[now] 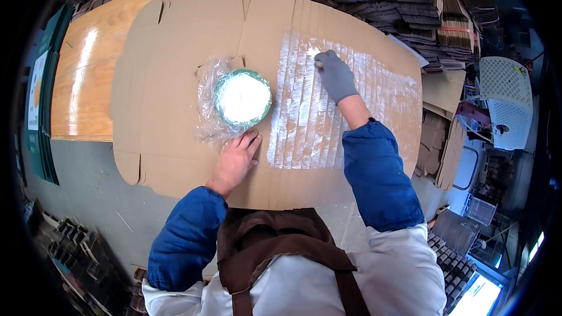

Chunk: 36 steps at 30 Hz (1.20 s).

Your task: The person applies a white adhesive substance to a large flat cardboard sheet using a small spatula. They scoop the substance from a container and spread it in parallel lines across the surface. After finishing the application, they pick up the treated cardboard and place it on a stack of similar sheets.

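My right hand (338, 76), in a grey glove, grips a brush (318, 63) whose pale head touches the far part of a fanned row of cardboard strips (307, 123). Streaks of a white, glue-like liquid cover the strips. To their left stands a round green tub (268, 111) full of white liquid, with crumpled clear plastic film (206, 114) around it. My bare left hand (237, 161) rests beside the tub's near side, fingers loosely extended at the film and tub; whether they press on it I cannot tell.
A large flat cardboard sheet (170, 70) lies under everything. A glossy wooden board (88, 76) is at the left, with dark green panels (50, 93) beyond it. Strapped cardboard stacks (386, 0) line the far side. A white perforated basket (506, 102) stands at the right.
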Motion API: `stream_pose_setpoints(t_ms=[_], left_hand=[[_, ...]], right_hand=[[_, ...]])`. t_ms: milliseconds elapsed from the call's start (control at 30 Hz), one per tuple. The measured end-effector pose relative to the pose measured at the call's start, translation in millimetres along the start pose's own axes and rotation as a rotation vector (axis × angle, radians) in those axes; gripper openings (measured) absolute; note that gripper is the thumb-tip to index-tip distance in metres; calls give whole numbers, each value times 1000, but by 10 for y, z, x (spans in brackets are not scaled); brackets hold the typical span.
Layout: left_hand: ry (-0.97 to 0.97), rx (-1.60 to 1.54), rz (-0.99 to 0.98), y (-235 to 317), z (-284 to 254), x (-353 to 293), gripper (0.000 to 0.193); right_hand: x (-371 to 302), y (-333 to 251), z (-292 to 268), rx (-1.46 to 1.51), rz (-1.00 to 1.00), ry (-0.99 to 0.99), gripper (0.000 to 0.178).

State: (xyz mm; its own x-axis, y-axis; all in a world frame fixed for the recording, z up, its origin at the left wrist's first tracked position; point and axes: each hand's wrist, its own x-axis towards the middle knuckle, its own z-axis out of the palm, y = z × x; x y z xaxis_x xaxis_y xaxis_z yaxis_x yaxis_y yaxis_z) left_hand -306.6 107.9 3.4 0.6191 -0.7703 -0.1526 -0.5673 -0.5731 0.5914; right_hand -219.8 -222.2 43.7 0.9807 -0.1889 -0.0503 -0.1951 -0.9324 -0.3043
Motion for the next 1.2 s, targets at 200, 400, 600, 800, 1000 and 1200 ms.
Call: stream_pose_setpoints(t_ms=[200,400,600,800,1000,1200], left_hand=[[-4,-6,5,-23,45,-12,73],[9,-13,0,-61,81,15,74],[-7,2,19,-39,85,9,72],[-8,16,28,-41,79,2,71],[-1,18,39,-37,113,-4,70],[41,15,44,-87,103,3,70]], right_hand=[[284,-83,-22,53,-158,122,13],[59,150,-263,9,37,111,15],[-798,24,-246,-87,115,-90,11],[-1395,-338,135,32,-125,4,17],[-1503,-568,255,78,-199,-46,22],[-1464,-421,93,36,35,61,12]])
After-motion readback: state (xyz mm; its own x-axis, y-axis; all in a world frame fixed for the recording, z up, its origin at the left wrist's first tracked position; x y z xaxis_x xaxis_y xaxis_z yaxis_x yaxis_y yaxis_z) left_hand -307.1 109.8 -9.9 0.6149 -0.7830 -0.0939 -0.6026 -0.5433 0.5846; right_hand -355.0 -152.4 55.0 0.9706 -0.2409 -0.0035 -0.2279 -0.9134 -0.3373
